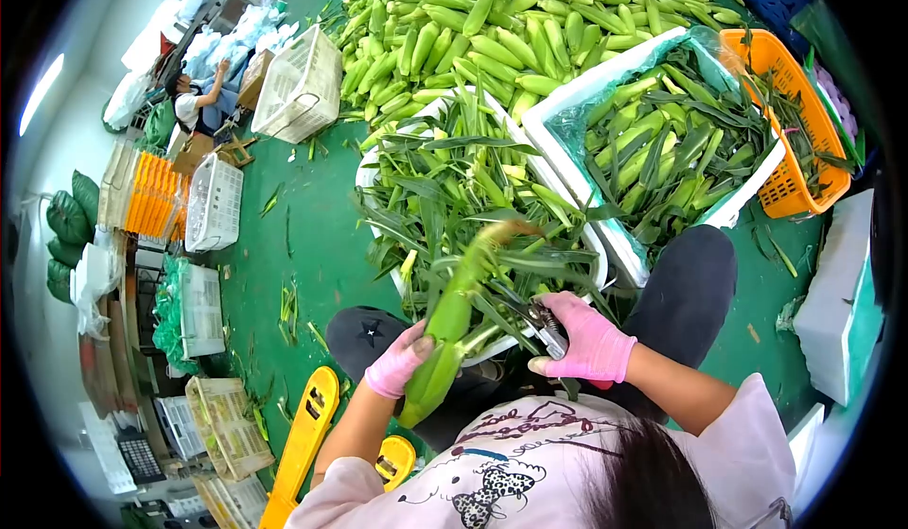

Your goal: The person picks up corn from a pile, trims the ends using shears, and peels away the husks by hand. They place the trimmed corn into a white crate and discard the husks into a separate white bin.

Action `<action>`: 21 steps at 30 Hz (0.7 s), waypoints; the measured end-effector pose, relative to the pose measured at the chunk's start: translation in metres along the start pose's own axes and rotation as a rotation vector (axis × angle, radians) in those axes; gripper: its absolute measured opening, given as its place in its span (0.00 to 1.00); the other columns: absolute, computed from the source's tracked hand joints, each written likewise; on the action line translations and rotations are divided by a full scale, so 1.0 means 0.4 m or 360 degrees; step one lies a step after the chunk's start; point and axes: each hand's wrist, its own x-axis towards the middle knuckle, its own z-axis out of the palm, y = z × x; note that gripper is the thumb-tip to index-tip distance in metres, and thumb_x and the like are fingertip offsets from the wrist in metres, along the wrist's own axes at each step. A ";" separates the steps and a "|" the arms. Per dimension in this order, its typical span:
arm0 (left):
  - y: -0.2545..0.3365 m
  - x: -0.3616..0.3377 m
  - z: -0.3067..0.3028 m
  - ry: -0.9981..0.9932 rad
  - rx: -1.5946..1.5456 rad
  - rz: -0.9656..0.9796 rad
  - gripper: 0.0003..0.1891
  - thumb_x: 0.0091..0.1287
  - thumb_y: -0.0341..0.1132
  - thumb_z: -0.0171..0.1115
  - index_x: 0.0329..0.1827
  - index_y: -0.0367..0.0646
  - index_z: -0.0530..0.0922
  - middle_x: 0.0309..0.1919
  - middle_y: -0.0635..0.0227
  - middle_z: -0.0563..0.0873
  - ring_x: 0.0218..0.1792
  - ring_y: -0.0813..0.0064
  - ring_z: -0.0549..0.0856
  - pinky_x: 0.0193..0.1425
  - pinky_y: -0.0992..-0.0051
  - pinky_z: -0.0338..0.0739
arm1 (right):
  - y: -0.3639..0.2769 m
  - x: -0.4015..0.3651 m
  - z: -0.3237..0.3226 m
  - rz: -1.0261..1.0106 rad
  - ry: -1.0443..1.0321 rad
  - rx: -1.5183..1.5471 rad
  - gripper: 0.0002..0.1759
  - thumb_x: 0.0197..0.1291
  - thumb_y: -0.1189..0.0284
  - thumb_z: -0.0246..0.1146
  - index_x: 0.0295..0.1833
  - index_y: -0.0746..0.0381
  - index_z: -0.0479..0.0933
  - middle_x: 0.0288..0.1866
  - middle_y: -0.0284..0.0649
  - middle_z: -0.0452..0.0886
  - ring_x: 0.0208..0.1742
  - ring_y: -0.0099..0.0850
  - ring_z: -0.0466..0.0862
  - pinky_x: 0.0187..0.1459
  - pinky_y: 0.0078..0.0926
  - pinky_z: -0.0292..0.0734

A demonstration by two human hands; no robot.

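Observation:
My left hand, in a pink glove with bare fingertips, is wrapped round an ear of corn in its green husk. The ear tilts up and away, its browned silk end over the tub. In my right hand, gloved the same way, are pruning shears, their blades pointing toward the leaves beside the ear. Between my knees and the corn pile stands a white tub heaped with cut husk leaves. Right of it, a white foam box holds leafy ears of corn.
A large pile of husked-green corn covers the floor ahead. An orange crate stands at the right, and a yellow pallet jack lies left of me. White crates line the left side, where another person sits.

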 end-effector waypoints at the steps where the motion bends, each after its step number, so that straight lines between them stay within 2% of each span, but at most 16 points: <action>1: 0.000 0.001 0.005 0.0003 -0.0071 0.0031 0.48 0.59 0.63 0.71 0.72 0.35 0.65 0.50 0.58 0.83 0.45 0.66 0.84 0.51 0.68 0.81 | -0.006 -0.001 -0.007 0.0007 -0.0003 0.0001 0.51 0.47 0.53 0.76 0.70 0.71 0.65 0.59 0.58 0.74 0.62 0.54 0.75 0.68 0.41 0.69; 2: -0.001 0.002 0.009 0.0007 -0.0146 0.0062 0.50 0.57 0.66 0.72 0.70 0.35 0.66 0.45 0.56 0.84 0.39 0.64 0.87 0.46 0.66 0.84 | -0.011 -0.001 -0.014 0.0016 -0.0011 0.0002 0.51 0.47 0.53 0.76 0.70 0.71 0.65 0.59 0.58 0.74 0.62 0.54 0.75 0.68 0.41 0.69; 6: -0.017 0.002 0.015 -0.0016 -0.0017 -0.0123 0.49 0.55 0.67 0.72 0.66 0.35 0.69 0.43 0.54 0.84 0.38 0.63 0.86 0.46 0.66 0.83 | -0.029 0.021 -0.015 -0.0044 -0.0081 0.0209 0.52 0.50 0.49 0.72 0.73 0.69 0.63 0.66 0.61 0.72 0.68 0.53 0.72 0.71 0.40 0.66; 7: -0.015 0.002 0.010 -0.0167 -0.0161 -0.0236 0.48 0.54 0.66 0.73 0.66 0.36 0.70 0.44 0.54 0.84 0.39 0.63 0.86 0.45 0.65 0.85 | -0.035 0.035 -0.017 -0.0239 -0.0034 -0.0266 0.53 0.52 0.48 0.70 0.76 0.68 0.60 0.70 0.60 0.69 0.71 0.50 0.71 0.72 0.37 0.65; 8: -0.015 -0.002 0.002 -0.0245 -0.0193 -0.0301 0.47 0.55 0.66 0.73 0.66 0.37 0.71 0.44 0.53 0.84 0.39 0.63 0.86 0.44 0.65 0.85 | -0.040 0.045 -0.032 -0.0060 -0.0330 -0.0382 0.51 0.54 0.47 0.68 0.75 0.68 0.61 0.74 0.58 0.66 0.74 0.47 0.69 0.72 0.36 0.65; 10: -0.013 -0.003 -0.018 -0.0397 -0.0265 -0.0422 0.46 0.55 0.67 0.72 0.65 0.38 0.72 0.43 0.53 0.84 0.39 0.63 0.87 0.43 0.64 0.86 | -0.046 0.054 -0.011 -0.0417 0.0034 -0.0402 0.46 0.54 0.48 0.68 0.71 0.67 0.66 0.64 0.55 0.75 0.64 0.48 0.77 0.64 0.39 0.72; 11: -0.013 0.000 -0.024 -0.0416 -0.0204 -0.0388 0.44 0.57 0.68 0.69 0.63 0.39 0.74 0.43 0.53 0.84 0.39 0.63 0.87 0.41 0.65 0.87 | -0.044 0.065 -0.031 0.0049 -0.0382 0.0060 0.38 0.53 0.50 0.70 0.61 0.65 0.73 0.48 0.52 0.83 0.51 0.49 0.84 0.54 0.41 0.78; 12: -0.018 0.003 -0.027 -0.0390 -0.0192 -0.0339 0.43 0.58 0.69 0.67 0.61 0.38 0.75 0.42 0.54 0.84 0.37 0.62 0.87 0.43 0.65 0.86 | -0.022 0.069 -0.016 -0.0052 -0.0154 0.0097 0.30 0.53 0.54 0.73 0.52 0.65 0.77 0.35 0.43 0.84 0.38 0.41 0.85 0.46 0.35 0.80; 14: -0.027 0.009 -0.033 -0.0293 -0.0283 -0.0216 0.41 0.64 0.60 0.68 0.69 0.36 0.68 0.47 0.57 0.84 0.44 0.67 0.86 0.50 0.68 0.83 | 0.016 0.082 0.021 0.0258 -0.0156 0.0760 0.23 0.55 0.59 0.73 0.48 0.64 0.79 0.32 0.33 0.78 0.36 0.25 0.78 0.42 0.24 0.75; 15: -0.016 0.008 -0.015 -0.0065 -0.0206 -0.0087 0.40 0.64 0.57 0.68 0.70 0.37 0.67 0.49 0.58 0.83 0.47 0.68 0.84 0.54 0.68 0.81 | 0.001 0.082 0.021 0.0462 -0.0027 0.1116 0.20 0.56 0.62 0.73 0.48 0.64 0.79 0.35 0.32 0.78 0.37 0.22 0.76 0.42 0.23 0.74; 16: 0.000 0.002 0.019 0.0169 -0.0134 0.0045 0.39 0.65 0.55 0.68 0.71 0.37 0.66 0.52 0.60 0.82 0.50 0.69 0.83 0.57 0.69 0.79 | -0.007 0.089 0.019 0.0544 0.0170 0.1463 0.23 0.57 0.66 0.72 0.54 0.65 0.77 0.39 0.33 0.78 0.39 0.22 0.76 0.44 0.24 0.74; 17: 0.010 -0.002 0.037 0.0406 -0.0059 0.0175 0.39 0.66 0.52 0.68 0.72 0.37 0.65 0.54 0.62 0.82 0.53 0.70 0.82 0.60 0.70 0.78 | -0.022 0.076 0.004 0.0568 0.0156 0.1542 0.27 0.57 0.67 0.72 0.59 0.64 0.74 0.40 0.32 0.77 0.41 0.22 0.76 0.46 0.24 0.74; 18: -0.008 0.010 0.017 0.0380 -0.0113 0.0286 0.38 0.66 0.45 0.70 0.74 0.37 0.64 0.60 0.66 0.79 0.59 0.73 0.78 0.66 0.72 0.72 | -0.028 0.057 -0.008 0.0588 0.0144 0.1624 0.31 0.57 0.68 0.71 0.65 0.64 0.70 0.41 0.32 0.77 0.43 0.22 0.76 0.48 0.24 0.73; 19: -0.003 0.016 0.019 0.0516 -0.0006 0.0384 0.38 0.65 0.41 0.71 0.74 0.37 0.63 0.60 0.65 0.78 0.60 0.73 0.78 0.67 0.72 0.72 | -0.021 0.035 0.012 0.0353 0.0200 0.1479 0.36 0.59 0.65 0.73 0.68 0.63 0.66 0.41 0.33 0.77 0.37 0.22 0.78 0.39 0.20 0.75; 20: -0.004 0.020 0.028 0.0656 0.0097 0.0468 0.37 0.65 0.38 0.71 0.74 0.37 0.63 0.61 0.64 0.78 0.60 0.72 0.77 0.67 0.71 0.72 | -0.060 0.005 -0.006 0.0216 0.0213 0.1106 0.38 0.59 0.66 0.73 0.71 0.63 0.63 0.44 0.35 0.75 0.38 0.23 0.78 0.42 0.22 0.76; 21: -0.004 0.034 0.036 0.0719 0.0084 0.0656 0.38 0.62 0.32 0.73 0.74 0.36 0.63 0.61 0.63 0.78 0.61 0.73 0.77 0.67 0.72 0.71 | -0.080 -0.011 -0.023 0.0072 0.0061 0.0870 0.39 0.59 0.67 0.73 0.71 0.63 0.62 0.45 0.36 0.74 0.39 0.23 0.77 0.44 0.23 0.75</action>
